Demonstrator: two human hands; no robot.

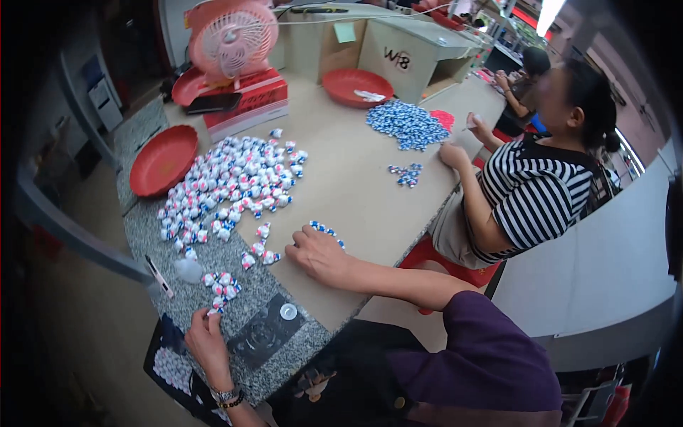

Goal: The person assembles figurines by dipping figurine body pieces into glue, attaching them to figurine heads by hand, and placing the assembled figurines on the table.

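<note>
At the table's near left edge, my left hand (206,343) pinches a small white figurine (216,306) with blue and pink marks between thumb and fingertips. A short cluster of like figurines (224,285) lies just beyond it. My right hand (318,257) rests on the beige tabletop with its fingers curled down; what they hold, if anything, is hidden. Small blue-and-white pieces (324,228) lie along its far side, and a few loose figurines (261,252) lie to its left. Farther off spreads a big pile of white figurines (231,174).
A red tray (163,161) sits left of the pile, near a pink fan (233,39) on a red box (249,107). A dark sheet with a round white piece (288,311) lies between my hands. At right, a co-worker (526,178) sits by a blue-and-white heap (405,124).
</note>
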